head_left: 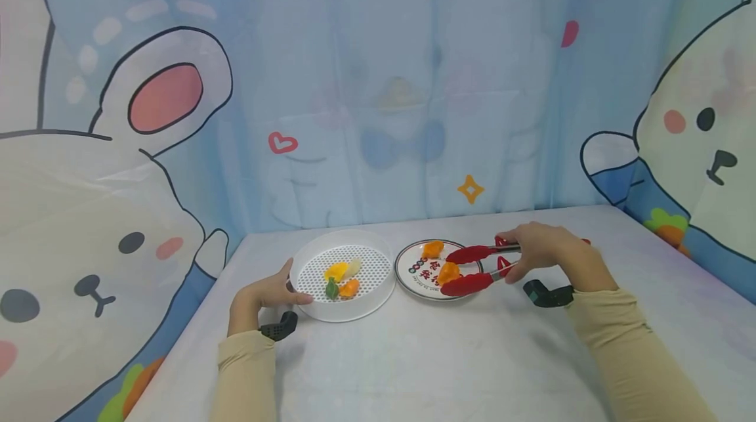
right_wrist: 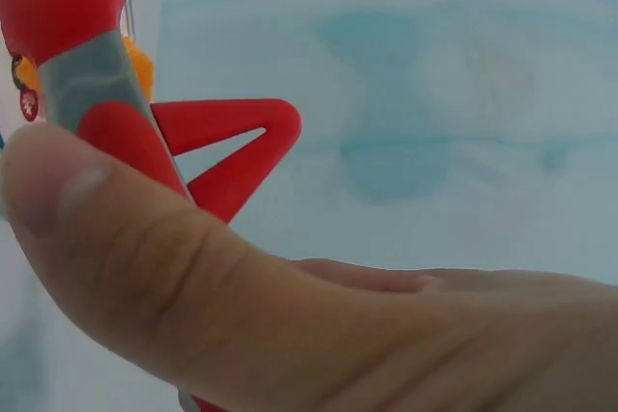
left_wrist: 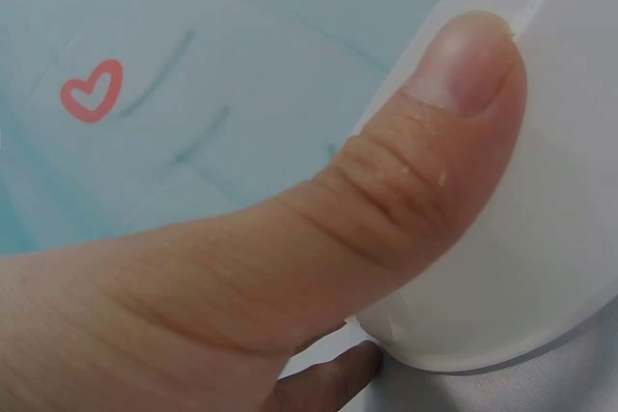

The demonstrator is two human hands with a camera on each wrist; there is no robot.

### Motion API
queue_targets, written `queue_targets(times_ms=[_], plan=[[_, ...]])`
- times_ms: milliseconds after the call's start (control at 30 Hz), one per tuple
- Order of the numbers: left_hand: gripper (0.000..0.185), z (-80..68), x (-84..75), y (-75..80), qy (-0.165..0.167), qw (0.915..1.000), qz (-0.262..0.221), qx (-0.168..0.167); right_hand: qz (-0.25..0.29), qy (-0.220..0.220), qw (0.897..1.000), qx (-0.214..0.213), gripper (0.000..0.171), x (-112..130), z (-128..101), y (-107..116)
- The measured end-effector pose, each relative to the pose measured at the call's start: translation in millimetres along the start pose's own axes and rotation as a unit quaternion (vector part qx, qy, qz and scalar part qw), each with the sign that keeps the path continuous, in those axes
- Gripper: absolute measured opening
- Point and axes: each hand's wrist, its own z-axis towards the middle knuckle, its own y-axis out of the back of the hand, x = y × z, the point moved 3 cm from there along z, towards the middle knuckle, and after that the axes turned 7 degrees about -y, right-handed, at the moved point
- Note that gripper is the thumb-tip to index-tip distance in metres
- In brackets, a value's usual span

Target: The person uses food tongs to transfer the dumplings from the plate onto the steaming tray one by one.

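- Right hand point(head_left: 540, 250) clenched round red-tipped tongs point(head_left: 472, 268), thumb pressed on the near arm in the right wrist view; tong tips spread either side of an orange food piece point(head_left: 447, 272), contact not discernible.
- Orange piece lying at about 3 o'clock on the printed plate point(head_left: 436, 269); second orange piece point(head_left: 433, 249) at 12 o'clock on the same plate.
- Left hand point(head_left: 268, 294) gripping the white perforated basin point(head_left: 344, 275) at its 9 o'clock rim, thumb over the wall in the left wrist view; yellow, orange and green pieces point(head_left: 339, 279) resting near its centre.
- Risk: smooth silicone tips on a small rounded piece; uneven squeeze likely to squirt it sideways off the plate toward 6 o'clock onto the tablecloth point(head_left: 449, 356).
- Risk: lower tong tip overhanging the plate's 5 o'clock rim; downward pressure there apt to tip or skid the shallow plate.
- Risk: basin wall standing higher than the plate, just beside it at 9 o'clock; low carry liable to clip the rim and knock the piece loose.
- Risk: excess clamping force liable to crush or split a soft piece.
- Risk: basin held at one point only; a bump at 3 o'clock could pivot it.
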Motion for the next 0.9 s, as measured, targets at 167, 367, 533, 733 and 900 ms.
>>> queue_targets(times_ms=[167, 367, 533, 733, 900], plan=[[0.121, 0.9, 1.7, -1.5, 0.009, 0.9999, -0.005, -0.004, -0.011, -0.005, 1.0, -0.002, 0.102, -2, 3, -4], [0.122, 0.4, 0.4, -1.1, 0.014, 0.9999, -0.005, -0.007, -0.008, 0.003, 1.0, -0.015, 0.097, 0, 5, -5], [0.123, -0.8, -0.3, -0.3, 0.02, 0.9998, -0.003, -0.005, -0.006, 0.008, 1.0, -0.027, 0.093, 0, 6, -5], [0.124, -2.6, -1.6, -0.1, 0.023, 0.9997, -0.001, -0.004, 0.002, 0.015, 0.999, -0.029, 0.086, 1, 10, -7], [0.123, -2.6, -1.7, -0.7, 0.011, 0.9999, -0.006, -0.003, 0.01, 0.017, 0.999, -0.038, 0.081, 0, 13, -9]])
